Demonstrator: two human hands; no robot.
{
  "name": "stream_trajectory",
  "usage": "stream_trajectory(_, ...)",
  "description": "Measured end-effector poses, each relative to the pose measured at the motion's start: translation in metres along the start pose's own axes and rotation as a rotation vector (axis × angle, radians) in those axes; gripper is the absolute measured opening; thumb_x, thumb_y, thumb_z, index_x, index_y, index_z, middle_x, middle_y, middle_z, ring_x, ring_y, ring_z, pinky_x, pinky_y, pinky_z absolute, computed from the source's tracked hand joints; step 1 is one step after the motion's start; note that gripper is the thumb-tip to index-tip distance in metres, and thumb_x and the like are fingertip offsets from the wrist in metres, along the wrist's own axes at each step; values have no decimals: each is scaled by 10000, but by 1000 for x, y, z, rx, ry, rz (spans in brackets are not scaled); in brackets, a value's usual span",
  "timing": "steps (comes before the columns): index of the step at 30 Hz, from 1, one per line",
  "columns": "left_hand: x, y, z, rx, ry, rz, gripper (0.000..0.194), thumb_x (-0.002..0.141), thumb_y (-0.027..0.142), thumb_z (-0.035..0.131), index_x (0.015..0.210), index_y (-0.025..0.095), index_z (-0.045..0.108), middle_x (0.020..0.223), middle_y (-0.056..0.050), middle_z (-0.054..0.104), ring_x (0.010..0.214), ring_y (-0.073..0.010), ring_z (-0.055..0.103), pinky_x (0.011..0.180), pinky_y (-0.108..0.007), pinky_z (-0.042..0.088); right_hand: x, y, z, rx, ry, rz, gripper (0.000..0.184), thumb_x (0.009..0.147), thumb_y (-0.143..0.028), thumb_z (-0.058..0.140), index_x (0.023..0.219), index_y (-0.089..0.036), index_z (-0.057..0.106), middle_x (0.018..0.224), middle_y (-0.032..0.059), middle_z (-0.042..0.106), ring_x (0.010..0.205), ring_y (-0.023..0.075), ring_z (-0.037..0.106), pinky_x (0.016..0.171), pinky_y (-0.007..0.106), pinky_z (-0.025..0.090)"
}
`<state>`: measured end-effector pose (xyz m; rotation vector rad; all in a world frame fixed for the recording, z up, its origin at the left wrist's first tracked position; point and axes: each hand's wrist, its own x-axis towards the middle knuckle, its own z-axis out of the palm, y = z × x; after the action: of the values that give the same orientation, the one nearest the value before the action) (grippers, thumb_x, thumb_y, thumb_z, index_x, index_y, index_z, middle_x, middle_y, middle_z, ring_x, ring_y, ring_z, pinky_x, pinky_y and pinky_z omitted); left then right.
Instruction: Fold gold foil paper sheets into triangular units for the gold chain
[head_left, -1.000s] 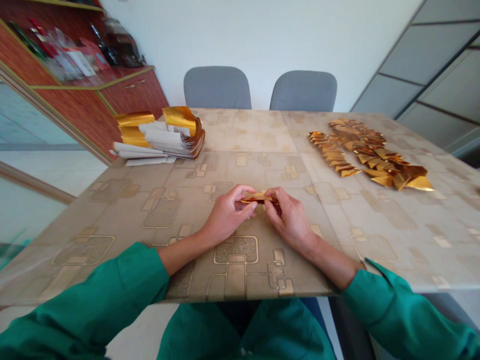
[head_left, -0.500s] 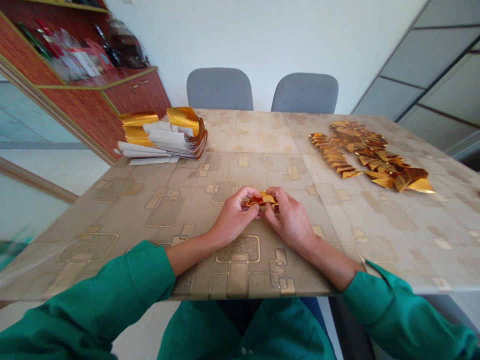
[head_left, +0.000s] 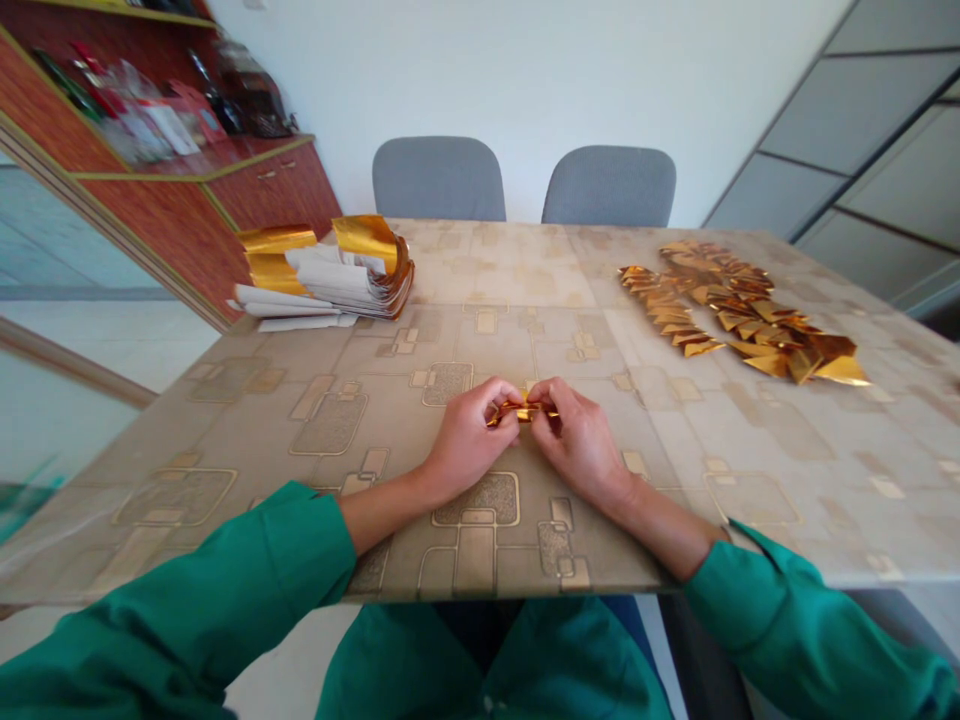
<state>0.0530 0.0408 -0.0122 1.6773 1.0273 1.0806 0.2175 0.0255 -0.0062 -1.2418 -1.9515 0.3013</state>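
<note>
Together, the left hand [head_left: 478,430] and right hand [head_left: 581,440] pinch the ends of a small folded gold paper [head_left: 524,412], in from the near edge of the table [head_left: 525,350], where too hard a tug from either side could tear it.

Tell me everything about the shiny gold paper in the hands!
The gold paper is folded and shiny like foil. It runs crosswise, its left end in the left hand, its right end in the right hand, and they partly hide it. It's over the near part of the table; touching or not, I can't tell.
</note>
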Motion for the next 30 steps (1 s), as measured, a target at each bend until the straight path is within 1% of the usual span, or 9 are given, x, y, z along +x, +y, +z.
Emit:
stream_trajectory(4,1,-3,-2,109,44,56,122,789,115,523,871,178,588,808,20,642,569,-78,629,524,-172,506,0,1,0,-58,16,-16,156,798,-92,478,873,-216,533,740,-1,648,646,129,600,612,222,411)
stream_trajectory(7,2,-4,-3,147,70,68,109,777,116,521,849,183,570,793,25,624,579,-83,628,501,-161,505,-1,1,1,-105,4,-17,146,814,-98,478,876,-217,536,733,-2,653,638,131,606,608,223,404)
stream_trajectory(11,3,-3,-4,103,65,37,86,778,141,512,843,187,543,754,37,594,530,-78,612,435,-147,487,-2,2,1,-142,10,-11,126,838,-119,486,896,-216,542,697,-14,641,594,124,591,582,217,387)
stream_trajectory(15,4,-2,-4,77,62,30,89,773,140,503,843,187,534,702,51,580,484,-69,596,418,-140,475,-3,2,-1,-186,38,-24,116,840,-119,493,886,-212,546,700,-10,646,587,123,591,576,220,383)
stream_trajectory(18,4,-3,-3,53,60,50,100,764,138,497,844,186,532,717,45,592,497,-73,611,447,-155,505,-2,2,-1,-216,8,-40,136,835,-119,504,924,-205,560,767,13,676,650,145,625,597,234,401)
stream_trajectory(20,2,-4,-1,25,34,58,121,751,135,501,854,186,536,725,43,594,511,-79,622,464,-166,521,-1,2,-2,-232,-12,-37,146,837,-125,513,947,-206,565,819,26,690,706,161,643,618,244,416)
stream_trajectory(24,0,-4,0,11,-6,52,143,734,124,507,858,187,543,710,49,587,506,-78,618,467,-164,499,1,3,-2,-240,-31,-40,124,849,-135,517,936,-211,562,855,37,688,759,168,641,650,249,428)
stream_trajectory(28,1,-5,-1,62,19,39,170,715,103,504,855,191,540,682,63,576,491,-70,596,470,-155,454,2,6,-1,-274,-14,-60,119,854,-120,490,899,-211,554,810,30,675,714,158,624,624,243,403)
stream_trajectory(30,2,-6,-2,93,40,33,164,716,103,513,850,194,539,661,69,565,491,-68,574,474,-155,437,1,7,-2,-292,4,-47,120,857,-121,481,892,-213,550,773,20,668,672,149,610,600,236,382)
